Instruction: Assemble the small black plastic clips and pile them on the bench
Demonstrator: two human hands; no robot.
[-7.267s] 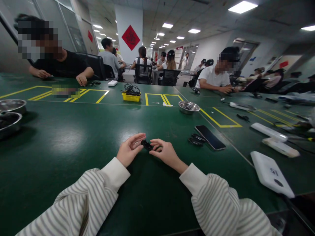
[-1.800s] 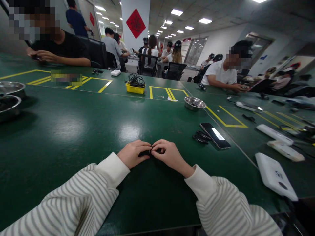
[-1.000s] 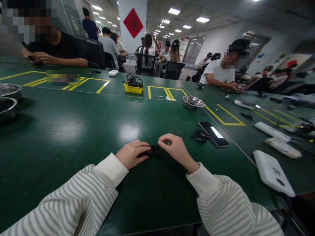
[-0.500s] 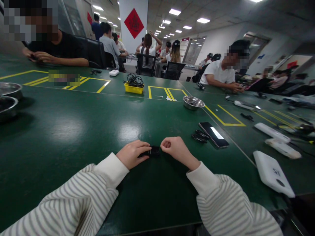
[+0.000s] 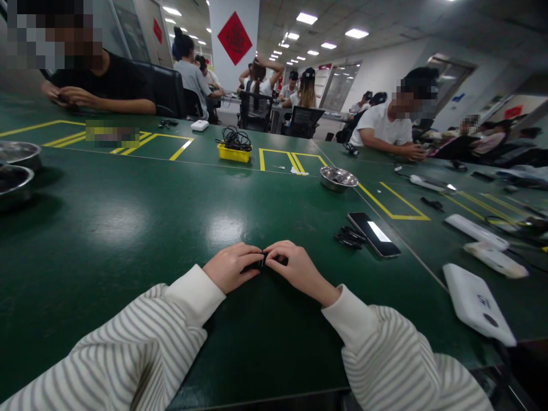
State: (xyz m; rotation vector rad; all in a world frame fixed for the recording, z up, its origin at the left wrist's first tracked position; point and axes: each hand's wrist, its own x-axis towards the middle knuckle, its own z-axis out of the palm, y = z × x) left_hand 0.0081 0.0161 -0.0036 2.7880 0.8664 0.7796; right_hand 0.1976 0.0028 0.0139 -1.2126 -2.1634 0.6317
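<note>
A small, dark, box-like object (image 5: 262, 258) sits low over the green table between my two hands, mostly covered by fingers. My left hand (image 5: 233, 267) is closed on its left side, thumb below and fingers above. At its right end, my right hand (image 5: 295, 267) makes a pinch, thumb and forefinger pressed together against or very near the object. Whatever lies between those right fingertips is too small to make out. To the right of my hands lie a bundle of black cable (image 5: 350, 237) and a phone (image 5: 373, 234) with a partly lit screen.
Beyond my hands stand a steel bowl (image 5: 338, 178) and a yellow tray (image 5: 234, 153) heaped with black cable. More steel bowls (image 5: 16, 185) are at the left edge. White power banks (image 5: 478, 303) lie on the right. Other people sit around the table (image 5: 141, 274).
My right hand has moved left, from beside the dark object to its right end, and now covers more of it. My left hand has stayed almost in place.
</note>
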